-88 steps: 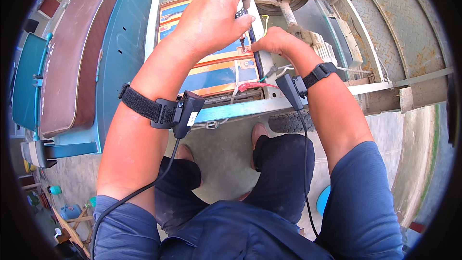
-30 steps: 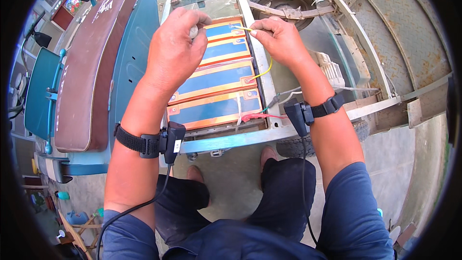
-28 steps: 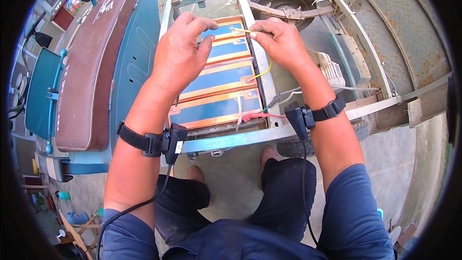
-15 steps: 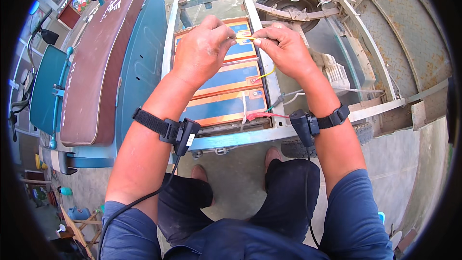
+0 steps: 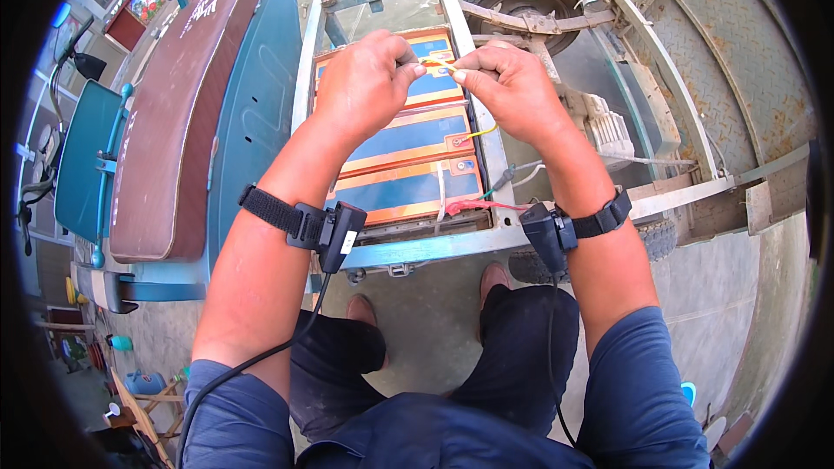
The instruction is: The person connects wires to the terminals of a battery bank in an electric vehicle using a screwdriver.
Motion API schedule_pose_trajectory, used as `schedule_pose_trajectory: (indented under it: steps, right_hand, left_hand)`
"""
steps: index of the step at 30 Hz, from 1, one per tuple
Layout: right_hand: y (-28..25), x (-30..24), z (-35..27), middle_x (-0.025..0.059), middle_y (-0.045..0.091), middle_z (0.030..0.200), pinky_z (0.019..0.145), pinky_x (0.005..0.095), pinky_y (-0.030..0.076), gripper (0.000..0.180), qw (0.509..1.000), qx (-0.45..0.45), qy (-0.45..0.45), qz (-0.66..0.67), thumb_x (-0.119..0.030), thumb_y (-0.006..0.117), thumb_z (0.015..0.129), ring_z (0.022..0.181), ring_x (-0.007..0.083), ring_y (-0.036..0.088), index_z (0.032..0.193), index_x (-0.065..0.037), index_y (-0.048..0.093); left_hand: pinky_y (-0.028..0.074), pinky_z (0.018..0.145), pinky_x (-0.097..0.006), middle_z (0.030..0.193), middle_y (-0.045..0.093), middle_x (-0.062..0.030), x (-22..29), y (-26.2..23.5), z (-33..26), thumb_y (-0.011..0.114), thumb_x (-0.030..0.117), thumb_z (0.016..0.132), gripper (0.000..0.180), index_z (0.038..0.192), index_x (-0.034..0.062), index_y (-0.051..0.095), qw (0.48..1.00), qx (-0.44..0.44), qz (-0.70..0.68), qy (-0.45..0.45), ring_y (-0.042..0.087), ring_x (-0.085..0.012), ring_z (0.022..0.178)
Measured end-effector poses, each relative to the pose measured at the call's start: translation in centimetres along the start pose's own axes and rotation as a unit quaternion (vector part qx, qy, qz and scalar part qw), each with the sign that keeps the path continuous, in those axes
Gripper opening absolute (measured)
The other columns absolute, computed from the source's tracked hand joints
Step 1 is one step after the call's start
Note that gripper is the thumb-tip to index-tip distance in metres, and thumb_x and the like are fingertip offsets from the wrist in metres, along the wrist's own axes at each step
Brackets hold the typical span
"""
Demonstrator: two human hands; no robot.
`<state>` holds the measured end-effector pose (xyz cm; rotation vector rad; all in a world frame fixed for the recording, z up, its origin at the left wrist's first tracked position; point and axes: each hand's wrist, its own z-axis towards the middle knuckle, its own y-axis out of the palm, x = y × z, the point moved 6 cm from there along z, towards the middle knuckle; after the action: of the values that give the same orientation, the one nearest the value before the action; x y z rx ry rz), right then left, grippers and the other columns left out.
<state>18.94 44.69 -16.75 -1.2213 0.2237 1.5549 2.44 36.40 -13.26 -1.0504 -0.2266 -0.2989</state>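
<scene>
A thin yellow wire is stretched between my two hands, above a row of batteries with blue and orange tops. My left hand pinches one end of it between thumb and fingers. Thumb and forefinger of my right hand are closed on the other part. A yellow length also runs from a terminal on one battery up toward my right hand. The fingertips partly hide the wire, and both hands cover some of the far batteries.
The batteries sit inside a pale metal vehicle frame. A red lead and a white cable lie at the near battery. A brown seat stands left, a wheel behind, and a rusty metal panel at right.
My left hand has tilted and shifted slightly, and the yellow wire between my fingers now bows upward instead of lying nearly straight. My right hand stays almost in place.
</scene>
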Motion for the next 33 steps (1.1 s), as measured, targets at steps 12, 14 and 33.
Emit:
schedule_pose_trajectory:
  steps: [12,14,33]
  right_hand:
    - [0.0,0.4,-0.4,0.0073,0.067,0.086,0.072,0.0308,0.051,0.020,0.996,-0.051,0.042,0.060,-0.019,0.073,0.088,0.081,0.0141,0.063,0.096,0.000,0.074]
    - [0.0,-0.1,0.1,0.0093,0.068,0.082,0.071,0.0322,0.052,0.022,0.996,-0.070,0.033,0.048,-0.020,0.073,0.087,0.078,0.0155,0.065,0.094,0.000,0.074]
    - [-0.1,-3.8,-1.2,0.0114,0.067,0.079,0.071,0.0358,0.051,0.014,0.985,-0.146,-0.092,0.002,-0.017,0.072,0.087,0.077,0.0266,0.064,0.091,-0.003,0.074]
  left_hand:
    - [0.053,0.074,-0.035,0.091,0.067,-0.0100,0.7,-0.6,-1.0,0.072,0.011,0.090,0.011,0.096,0.0019,0.070,0.996,-0.031,-0.079,0.015,0.067,-0.0251,0.083]
    - [0.053,0.074,-0.036,0.092,0.068,-0.0103,1.1,-0.7,-1.0,0.071,0.012,0.089,0.012,0.097,0.0022,0.070,0.997,-0.021,-0.071,0.028,0.067,-0.0254,0.084]
    - [0.052,0.057,-0.023,0.084,0.066,-0.0030,0.5,0.8,-4.0,0.067,0.021,0.096,0.016,0.093,0.0049,0.065,0.809,-0.181,-0.486,-0.276,0.062,-0.0092,0.068]
